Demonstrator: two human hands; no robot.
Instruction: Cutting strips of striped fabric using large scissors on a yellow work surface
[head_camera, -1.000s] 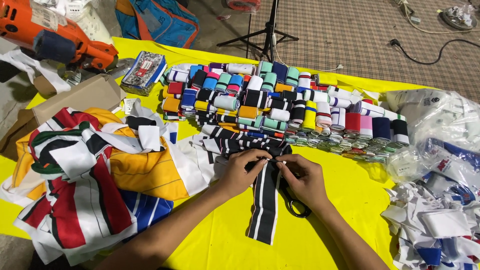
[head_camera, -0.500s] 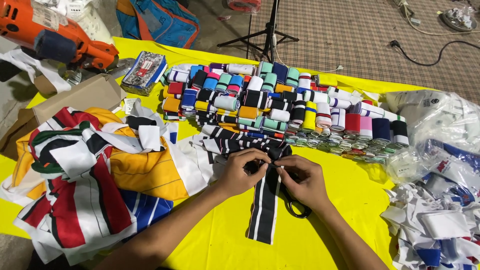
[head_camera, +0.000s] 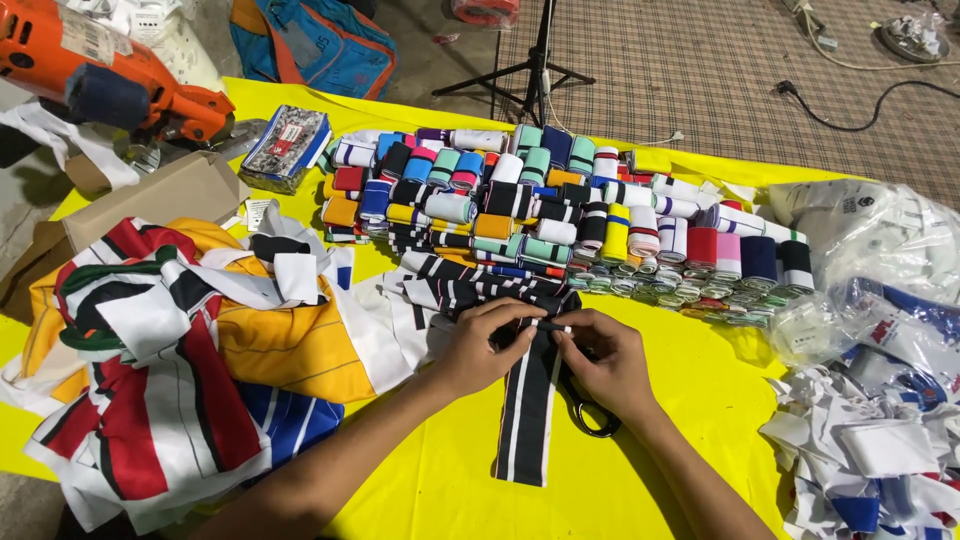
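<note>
A black knit strip with white stripes (head_camera: 527, 410) lies on the yellow table cover (head_camera: 690, 400), running from my hands toward me. My left hand (head_camera: 480, 345) and my right hand (head_camera: 605, 360) both pinch its far end, fingertips close together over the strip. Black scissors (head_camera: 590, 415) lie under my right hand, their handle loop showing. Just beyond my fingers sits a pile of similar black-and-white strips (head_camera: 480, 285).
Rows of rolled, coloured ribbing bands (head_camera: 560, 215) fill the table's middle. A heap of cut fabric panels (head_camera: 170, 370) lies left, clear bags of pieces (head_camera: 880, 290) right. An orange power tool (head_camera: 110, 75), a cardboard box (head_camera: 150, 200) and a tripod (head_camera: 535, 60) stand behind.
My fingers have shifted slightly on the strip's far end, drawing closer together. The strip and everything else stay where they were.
</note>
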